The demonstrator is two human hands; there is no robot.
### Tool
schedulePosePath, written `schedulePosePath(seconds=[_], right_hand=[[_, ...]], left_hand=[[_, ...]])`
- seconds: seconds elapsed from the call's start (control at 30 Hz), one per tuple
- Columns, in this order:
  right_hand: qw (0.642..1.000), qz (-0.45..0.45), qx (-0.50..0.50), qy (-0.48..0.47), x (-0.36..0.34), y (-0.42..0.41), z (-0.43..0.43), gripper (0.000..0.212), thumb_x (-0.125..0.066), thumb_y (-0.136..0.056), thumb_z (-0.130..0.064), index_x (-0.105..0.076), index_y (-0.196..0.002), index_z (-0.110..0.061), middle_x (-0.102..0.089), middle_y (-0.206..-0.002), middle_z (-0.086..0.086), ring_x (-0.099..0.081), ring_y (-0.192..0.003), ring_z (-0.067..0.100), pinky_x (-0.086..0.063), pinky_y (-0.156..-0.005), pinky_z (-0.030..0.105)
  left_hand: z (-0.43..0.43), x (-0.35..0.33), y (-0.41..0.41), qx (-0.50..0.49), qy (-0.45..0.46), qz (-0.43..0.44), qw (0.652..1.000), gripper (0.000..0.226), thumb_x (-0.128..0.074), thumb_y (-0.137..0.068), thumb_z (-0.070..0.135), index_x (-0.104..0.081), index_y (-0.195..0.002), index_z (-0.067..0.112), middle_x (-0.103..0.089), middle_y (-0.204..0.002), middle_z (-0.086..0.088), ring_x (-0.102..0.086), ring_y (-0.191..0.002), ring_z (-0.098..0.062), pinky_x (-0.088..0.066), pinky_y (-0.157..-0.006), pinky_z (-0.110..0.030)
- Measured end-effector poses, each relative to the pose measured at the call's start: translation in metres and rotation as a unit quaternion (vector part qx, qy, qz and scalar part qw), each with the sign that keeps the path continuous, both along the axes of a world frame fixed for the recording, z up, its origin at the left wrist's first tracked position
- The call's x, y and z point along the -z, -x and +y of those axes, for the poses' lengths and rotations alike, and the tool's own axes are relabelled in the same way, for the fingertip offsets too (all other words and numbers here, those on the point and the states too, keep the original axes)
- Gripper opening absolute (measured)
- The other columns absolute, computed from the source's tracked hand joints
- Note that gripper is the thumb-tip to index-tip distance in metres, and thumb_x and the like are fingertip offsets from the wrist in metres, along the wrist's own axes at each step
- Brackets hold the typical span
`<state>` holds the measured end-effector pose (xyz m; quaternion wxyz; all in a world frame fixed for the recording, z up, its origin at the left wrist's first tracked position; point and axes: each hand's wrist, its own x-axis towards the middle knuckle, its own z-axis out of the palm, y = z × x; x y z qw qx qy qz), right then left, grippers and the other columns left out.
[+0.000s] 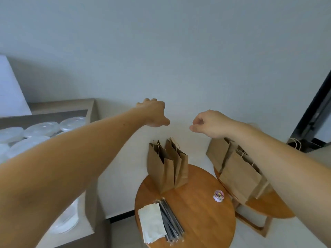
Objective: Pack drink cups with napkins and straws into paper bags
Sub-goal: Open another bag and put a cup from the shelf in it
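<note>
While both hands are raised above the tables, two paper bags (166,169) stand upright at the far edge of the round wooden table (197,215), mouths up, insides too dark to see. White napkins (152,222) and dark straws (172,221) lie at its near-left edge, pointing far to near. Lidded cups (43,128) fill the left cabinet (89,212). The left hand (154,111) hides its fingers, so I cannot tell its grip; the right hand (209,124) is curled, holding nothing.

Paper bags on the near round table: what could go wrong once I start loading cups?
1. The two upright paper bags stand narrow and unsupported at the table's far edge; lowering one of the cups in one-handed could tip them.
2. The napkins lie right at the near-left rim beside the straws; a passing arm might sweep them off.
</note>
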<state>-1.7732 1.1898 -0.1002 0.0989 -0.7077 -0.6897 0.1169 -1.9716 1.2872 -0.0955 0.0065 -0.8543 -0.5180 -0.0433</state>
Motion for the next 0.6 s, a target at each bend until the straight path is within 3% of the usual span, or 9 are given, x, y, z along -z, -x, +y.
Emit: schedulePosePath(seconds=[0.17, 0.33, 0.43, 0.53, 0.6], right_hand=[[0.998, 0.003, 0.055, 0.032, 0.034, -0.059, 0.037, 0.047, -0.052, -0.097, -0.051, -0.061, -0.128, -0.016, -0.059, -0.133, 0.001, -0.056, -0.116, 0.021, -0.047, -0.093, 0.036], [0.993, 0.028, 0.083, 0.081, 0.073, -0.1, 0.089, 0.049, -0.054, -0.096, -0.048, -0.064, -0.123, -0.009, -0.064, -0.127, 0.01, -0.06, -0.112, 0.027, -0.049, -0.097, 0.043], [0.991, 0.048, 0.078, 0.102, 0.105, -0.113, 0.12, 0.049, -0.055, -0.096, -0.045, -0.068, -0.114, -0.001, -0.067, -0.115, 0.019, -0.064, -0.104, 0.033, -0.051, -0.094, 0.048], [0.987, 0.057, 0.055, 0.139, 0.139, -0.118, 0.152, 0.049, -0.055, -0.097, -0.043, -0.068, -0.099, 0.003, -0.066, -0.095, 0.023, -0.063, -0.095, 0.043, -0.052, -0.08, 0.047], [0.984, 0.061, 0.04, 0.163, 0.163, -0.121, 0.174, 0.052, -0.055, -0.097, -0.041, -0.065, -0.113, 0.007, -0.065, -0.114, 0.027, -0.06, -0.107, 0.046, -0.051, -0.091, 0.053]], left_hand=[[0.052, 0.05, -0.063, 0.027, 0.051, -0.011, 0.998, 0.065, -0.057, -0.088, 0.049, -0.041, -0.144, 0.02, -0.044, -0.143, -0.007, -0.038, -0.131, -0.033, -0.039, -0.097, -0.046], [0.103, 0.108, -0.095, 0.019, 0.094, -0.013, 0.995, 0.052, -0.057, -0.087, 0.046, -0.05, -0.129, 0.016, -0.054, -0.125, -0.007, -0.047, -0.113, -0.03, -0.046, -0.09, -0.042], [0.125, 0.141, -0.106, 0.007, 0.112, -0.013, 0.994, 0.043, -0.057, -0.086, 0.045, -0.051, -0.119, 0.018, -0.056, -0.115, -0.004, -0.049, -0.105, -0.027, -0.048, -0.091, -0.044], [0.138, 0.17, -0.113, -0.02, 0.138, -0.014, 0.99, 0.03, -0.056, -0.086, 0.046, -0.051, -0.103, 0.022, -0.056, -0.098, 0.0, -0.052, -0.091, -0.023, -0.054, -0.083, -0.044], [0.144, 0.186, -0.119, -0.028, 0.152, 0.0, 0.988, 0.025, -0.056, -0.086, 0.045, -0.051, -0.097, 0.022, -0.052, -0.087, 0.002, -0.053, -0.086, -0.022, -0.056, -0.081, -0.043]])
